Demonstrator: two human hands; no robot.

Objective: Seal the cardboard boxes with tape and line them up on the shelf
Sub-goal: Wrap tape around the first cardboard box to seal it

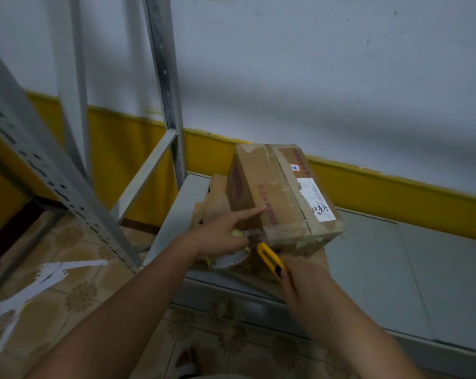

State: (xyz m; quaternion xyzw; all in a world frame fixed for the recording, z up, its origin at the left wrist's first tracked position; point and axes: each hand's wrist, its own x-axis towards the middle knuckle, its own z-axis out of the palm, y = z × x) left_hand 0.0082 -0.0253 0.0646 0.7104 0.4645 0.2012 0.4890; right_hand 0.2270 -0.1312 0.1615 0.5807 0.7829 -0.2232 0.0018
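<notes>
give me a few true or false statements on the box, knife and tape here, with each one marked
1. The right hand grips a yellow utility knife. True.
2. The cardboard box stands on the floor tiles. False: it rests on flattened cardboard on the grey shelf.
3. The left hand has its index finger stretched out against the box. True.
4. The box has no label. False: a white label with writing shows on it.
5. The tape roll lies on top of the box. False: it sits low, just under the left hand, by the box's near end.
</notes>
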